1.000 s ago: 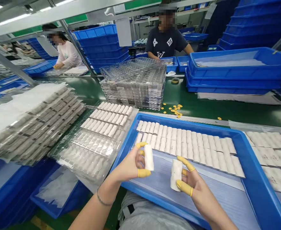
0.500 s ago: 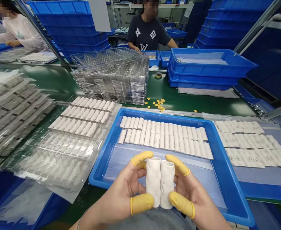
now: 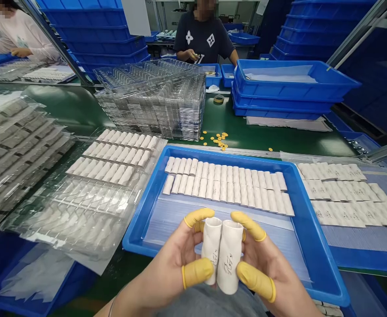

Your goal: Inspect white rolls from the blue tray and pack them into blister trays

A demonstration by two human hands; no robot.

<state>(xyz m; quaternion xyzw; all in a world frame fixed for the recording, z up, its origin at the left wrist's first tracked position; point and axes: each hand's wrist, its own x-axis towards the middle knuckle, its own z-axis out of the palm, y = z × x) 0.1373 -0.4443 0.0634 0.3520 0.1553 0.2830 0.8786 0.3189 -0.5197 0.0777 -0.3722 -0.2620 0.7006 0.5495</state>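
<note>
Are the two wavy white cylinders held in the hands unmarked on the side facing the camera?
No, the left white cylinder and right white cylinder are both visibly scribbled on.

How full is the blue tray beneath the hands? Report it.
Partly full: the blue tray has two rows of white pieces across its far part, with bare lining nearer.

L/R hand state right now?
Left hand: closed on a white roll.
Right hand: closed on the other white roll, side by side.

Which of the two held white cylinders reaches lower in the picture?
The cylinder in the right hand: its bottom end sits below that of the piece in the left hand.
</note>
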